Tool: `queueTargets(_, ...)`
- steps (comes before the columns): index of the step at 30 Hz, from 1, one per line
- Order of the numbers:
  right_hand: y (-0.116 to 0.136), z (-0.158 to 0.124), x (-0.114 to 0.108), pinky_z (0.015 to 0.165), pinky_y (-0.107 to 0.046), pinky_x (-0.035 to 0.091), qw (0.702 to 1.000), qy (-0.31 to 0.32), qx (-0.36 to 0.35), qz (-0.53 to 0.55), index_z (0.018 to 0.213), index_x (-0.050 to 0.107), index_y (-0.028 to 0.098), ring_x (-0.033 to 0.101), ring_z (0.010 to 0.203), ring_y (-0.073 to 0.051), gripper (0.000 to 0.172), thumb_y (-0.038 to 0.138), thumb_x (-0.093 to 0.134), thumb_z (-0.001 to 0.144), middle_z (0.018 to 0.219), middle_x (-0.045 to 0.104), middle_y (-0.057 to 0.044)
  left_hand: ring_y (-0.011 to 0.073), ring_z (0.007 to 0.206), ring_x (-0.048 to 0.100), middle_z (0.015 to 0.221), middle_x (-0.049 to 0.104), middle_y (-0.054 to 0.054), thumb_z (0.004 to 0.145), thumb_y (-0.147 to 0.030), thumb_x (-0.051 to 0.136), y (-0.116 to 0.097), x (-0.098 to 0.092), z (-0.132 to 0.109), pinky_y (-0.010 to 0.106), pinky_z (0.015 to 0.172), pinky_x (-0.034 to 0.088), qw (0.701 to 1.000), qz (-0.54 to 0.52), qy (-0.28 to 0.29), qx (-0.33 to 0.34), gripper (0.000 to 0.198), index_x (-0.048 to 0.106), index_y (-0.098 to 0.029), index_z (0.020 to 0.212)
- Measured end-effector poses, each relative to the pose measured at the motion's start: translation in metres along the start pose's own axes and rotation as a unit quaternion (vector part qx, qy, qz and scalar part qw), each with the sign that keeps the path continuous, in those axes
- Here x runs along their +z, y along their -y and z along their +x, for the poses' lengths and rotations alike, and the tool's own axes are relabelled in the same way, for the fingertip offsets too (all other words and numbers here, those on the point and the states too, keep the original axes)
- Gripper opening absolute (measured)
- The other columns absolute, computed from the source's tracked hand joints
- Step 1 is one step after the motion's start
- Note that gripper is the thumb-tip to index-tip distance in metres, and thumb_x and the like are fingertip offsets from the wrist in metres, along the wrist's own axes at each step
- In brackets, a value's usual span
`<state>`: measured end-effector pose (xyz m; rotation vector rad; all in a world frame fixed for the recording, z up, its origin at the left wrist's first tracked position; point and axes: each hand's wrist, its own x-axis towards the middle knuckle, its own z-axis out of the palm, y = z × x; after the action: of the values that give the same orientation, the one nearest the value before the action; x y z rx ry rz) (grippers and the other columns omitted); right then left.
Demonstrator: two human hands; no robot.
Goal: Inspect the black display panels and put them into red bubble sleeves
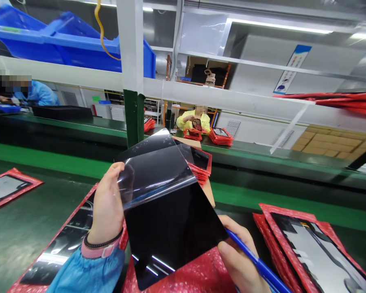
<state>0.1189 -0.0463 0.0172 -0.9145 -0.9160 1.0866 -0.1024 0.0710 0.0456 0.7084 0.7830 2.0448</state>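
Observation:
A glossy black tablet screen [177, 228] is tilted up in front of me. A clear protective film [158, 167] stands lifted off its far half, with a curled fold across the panel. My left hand [106, 207] is closed at the left edge, thumb and fingertips pinching the film. At the lower right corner, my right hand [239, 256] grips the screen between thumb and finger. A blue pen [259, 264] also lies in that hand, pointing toward the panel. Red bubble wrap [186, 276] is spread below the screen.
Another film-covered screen [70, 240] lies on red wrap at left. Stacked panels in red bubble bags [317, 252] sit at right, with a further red stack [201, 162] behind. A white post [130, 44] and blue bins [64, 44] stand ahead. Two people work farther back.

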Motion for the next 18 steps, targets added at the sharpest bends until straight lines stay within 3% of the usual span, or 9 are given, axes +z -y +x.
queueTargets(4,0.001,0.000,-0.005,0.078,-0.037,0.052,1.000,0.017,0.008,0.000,0.095,0.071,0.032,0.067,0.089,-0.026,0.034,0.044,0.080,0.064,0.097,0.074,-0.001,0.0131,0.083,0.058,0.079,0.064,-0.004,0.073,-0.021,0.062,0.001,-0.001,0.001,0.020,0.080,0.046,1.000,0.003,-0.005,0.003,0.007,0.069,-0.022,0.070)
queueTargets(10,0.002,0.002,-0.014,0.064,-0.029,0.046,0.994,0.101,0.042,-0.020,0.086,0.071,0.023,0.057,0.064,-0.017,0.031,0.049,0.074,0.068,0.069,0.064,0.000,0.0134,0.081,0.052,0.075,0.058,-0.003,0.074,-0.021,0.060,-0.002,-0.005,-0.001,0.020,0.077,0.044,0.999,0.027,0.038,-0.014,0.008,0.064,-0.021,0.067)
queueTargets(12,0.003,0.002,-0.013,0.065,-0.026,0.046,0.994,0.077,0.068,-0.035,0.083,0.072,0.024,0.056,0.068,-0.016,0.030,0.048,0.077,0.066,0.073,0.065,0.000,0.0126,0.078,0.051,0.073,0.057,-0.004,0.070,-0.021,0.063,-0.006,-0.003,-0.008,0.018,0.072,0.045,0.997,0.044,0.053,-0.027,0.006,0.062,-0.020,0.064)
queueTargets(14,0.003,0.001,-0.012,0.075,-0.027,0.048,0.994,0.041,0.094,-0.023,0.085,0.074,0.026,0.060,0.078,-0.018,0.030,0.046,0.080,0.063,0.080,0.068,0.001,0.0109,0.070,0.050,0.068,0.053,-0.004,0.068,-0.023,0.065,-0.011,0.000,-0.018,0.015,0.064,0.045,0.994,0.055,0.079,-0.059,0.008,0.060,-0.020,0.062)
queueTargets(18,0.002,-0.003,-0.007,0.095,-0.040,0.044,0.995,-0.033,0.092,-0.023,0.094,0.075,0.030,0.061,0.106,-0.029,0.039,0.050,0.081,0.060,0.103,0.072,-0.002,0.0099,0.064,0.050,0.070,0.057,-0.005,0.068,-0.028,0.067,-0.017,0.004,-0.039,0.014,0.056,0.044,0.981,0.077,0.135,-0.117,0.009,0.062,-0.021,0.065)
